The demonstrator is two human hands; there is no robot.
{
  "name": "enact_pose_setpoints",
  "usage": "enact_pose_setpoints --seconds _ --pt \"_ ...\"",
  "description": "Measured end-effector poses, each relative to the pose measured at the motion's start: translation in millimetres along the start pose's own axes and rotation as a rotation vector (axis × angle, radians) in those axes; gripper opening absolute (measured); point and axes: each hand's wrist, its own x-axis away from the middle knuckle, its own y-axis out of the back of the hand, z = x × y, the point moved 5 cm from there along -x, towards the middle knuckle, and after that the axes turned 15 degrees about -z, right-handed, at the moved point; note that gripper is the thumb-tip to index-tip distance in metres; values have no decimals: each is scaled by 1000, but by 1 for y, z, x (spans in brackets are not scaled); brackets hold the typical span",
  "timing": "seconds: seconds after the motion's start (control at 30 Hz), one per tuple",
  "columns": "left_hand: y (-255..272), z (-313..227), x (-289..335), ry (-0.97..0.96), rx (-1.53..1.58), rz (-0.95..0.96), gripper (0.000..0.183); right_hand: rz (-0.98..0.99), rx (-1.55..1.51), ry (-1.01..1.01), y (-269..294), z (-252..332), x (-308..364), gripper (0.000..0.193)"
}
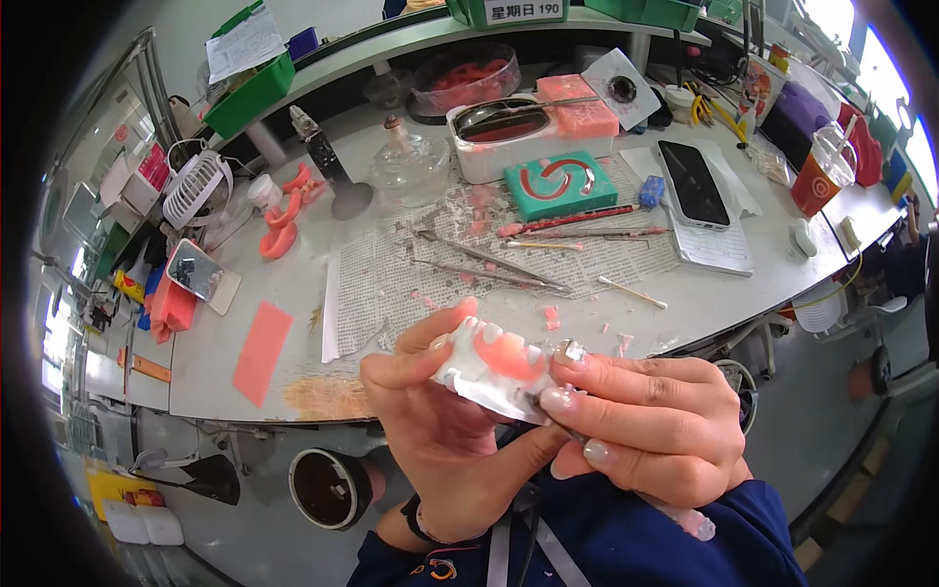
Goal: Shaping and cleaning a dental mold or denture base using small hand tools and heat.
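Above the front edge of the bench, my left hand grips a white plaster dental model with teeth along its upper side. Smooth pink wax covers part of the model below the teeth. My right hand is closed around a slim dental hand tool, whose wax-smeared handle end sticks out below the palm. Its fingertips touch the right end of the model. The tool's working tip is hidden by my fingers and the model.
Newspaper with wax crumbs lies behind my hands. It bears metal instruments, a cotton swab and a teal box. Nearby are a glass spirit lamp, a phone, a drink cup and a pink wax sheet.
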Motion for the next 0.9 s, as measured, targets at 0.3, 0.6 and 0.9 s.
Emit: enact_pose_setpoints --seconds 0.3,0.6,0.9 --pt "-1 3 1 122 105 -20 81 -119 34 -28 2 2 0 31" --pt "-2 4 0 99 93 -18 81 -90 -31 -115 4 4 0 32" --pt "-5 2 1 234 101 -5 79 -619 -389 -686 12 -33 9 28"
